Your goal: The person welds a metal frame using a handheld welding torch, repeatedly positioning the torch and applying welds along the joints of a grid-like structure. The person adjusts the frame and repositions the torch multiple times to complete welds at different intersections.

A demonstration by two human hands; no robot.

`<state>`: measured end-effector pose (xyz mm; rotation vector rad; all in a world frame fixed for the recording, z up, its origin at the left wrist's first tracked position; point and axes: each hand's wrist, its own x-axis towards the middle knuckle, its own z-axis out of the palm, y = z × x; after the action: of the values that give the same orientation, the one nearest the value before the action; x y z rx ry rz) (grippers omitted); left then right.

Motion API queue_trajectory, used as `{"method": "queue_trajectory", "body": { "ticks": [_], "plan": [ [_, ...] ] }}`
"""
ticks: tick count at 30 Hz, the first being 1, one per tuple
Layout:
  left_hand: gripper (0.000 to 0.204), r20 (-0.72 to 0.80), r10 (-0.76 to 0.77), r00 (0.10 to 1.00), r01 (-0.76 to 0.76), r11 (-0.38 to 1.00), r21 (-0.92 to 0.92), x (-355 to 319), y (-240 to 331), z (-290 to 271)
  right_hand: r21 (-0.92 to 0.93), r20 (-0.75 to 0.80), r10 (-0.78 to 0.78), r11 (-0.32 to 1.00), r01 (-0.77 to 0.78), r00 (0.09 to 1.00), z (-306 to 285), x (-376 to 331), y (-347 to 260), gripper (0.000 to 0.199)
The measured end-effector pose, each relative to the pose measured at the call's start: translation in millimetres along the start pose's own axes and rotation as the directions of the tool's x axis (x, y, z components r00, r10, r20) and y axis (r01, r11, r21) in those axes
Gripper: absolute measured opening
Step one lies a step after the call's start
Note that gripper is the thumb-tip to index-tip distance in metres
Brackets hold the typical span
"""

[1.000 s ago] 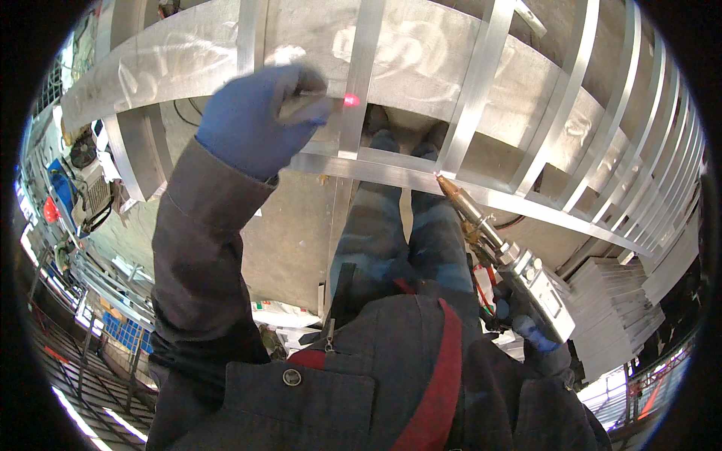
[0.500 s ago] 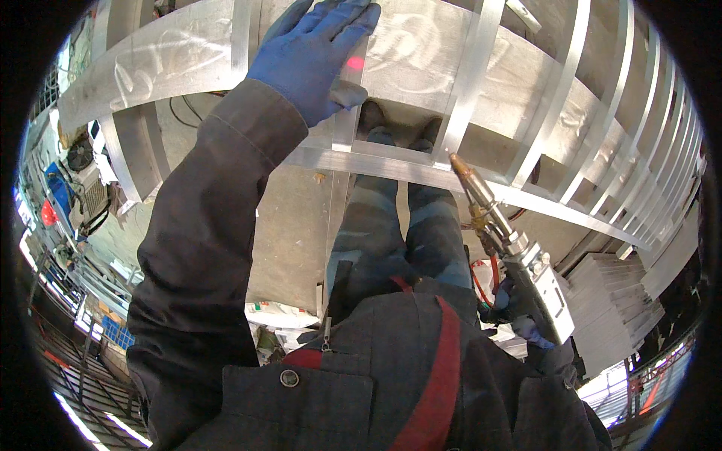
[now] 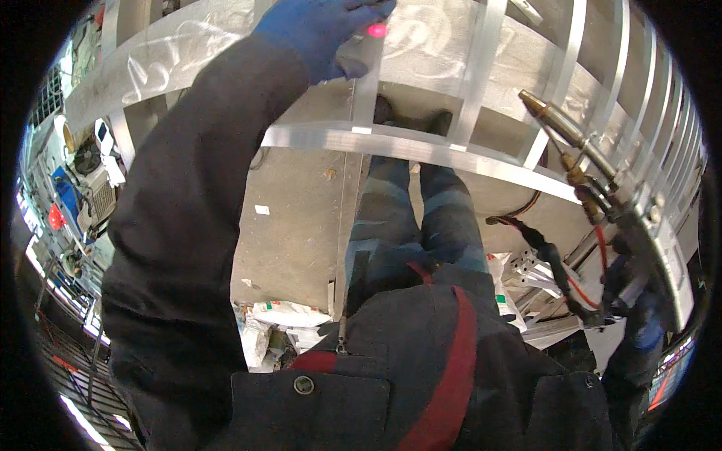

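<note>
My left hand (image 3: 320,34), in a blue work glove, lies over a flat crossbar of a silvery metal frame (image 3: 421,150) at the top of the view. Its thumb is apart from the fingers, and the upper edge cuts part of the hand off. Beside it a bright pink spot (image 3: 376,30) shows on the crossbar. Out to the right, my right hand (image 3: 645,323), also gloved in blue, is closed round a welding gun (image 3: 639,203). The gun's copper-coloured nozzle points up and left over the frame, apart from my left hand. The gun hides part of the right-hand fingers.
Evenly spaced crossbars continue to the right. A wide plate (image 3: 180,56) with chalk-like marks runs under the bars. A dark cable (image 3: 553,263) with red hose hangs from the gun. White bags (image 3: 289,314) lie by my legs, and equipment (image 3: 94,188) stands far left.
The welding gun in my right hand has swung up and to the right. My left hand sits higher in the view, still over the crossbar. The whole view has shifted somewhat.
</note>
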<state>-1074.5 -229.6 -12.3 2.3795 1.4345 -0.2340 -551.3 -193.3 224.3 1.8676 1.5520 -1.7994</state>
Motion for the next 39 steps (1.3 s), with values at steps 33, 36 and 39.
{"method": "queue_trajectory", "body": {
  "ticks": [33,36,39],
  "plan": [
    [0.091,-0.139,-0.08,0.987,0.058,0.986,-0.154,-4.3,13.6,6.9,-0.484,0.461,0.221,0.875,0.035,0.86,120.5,183.6,-125.5,0.063],
    [0.092,-0.178,-0.091,0.98,0.061,0.984,-0.166,-7.0,13.4,9.7,-0.456,0.468,0.218,0.89,0.022,0.857,123.0,189.2,-124.3,0.064],
    [0.093,-0.169,-0.076,0.983,0.045,0.983,-0.178,-10.2,11.4,10.3,-0.429,0.502,0.222,0.903,0.018,0.836,125.6,194.5,-124.2,0.063]
  ]
}}
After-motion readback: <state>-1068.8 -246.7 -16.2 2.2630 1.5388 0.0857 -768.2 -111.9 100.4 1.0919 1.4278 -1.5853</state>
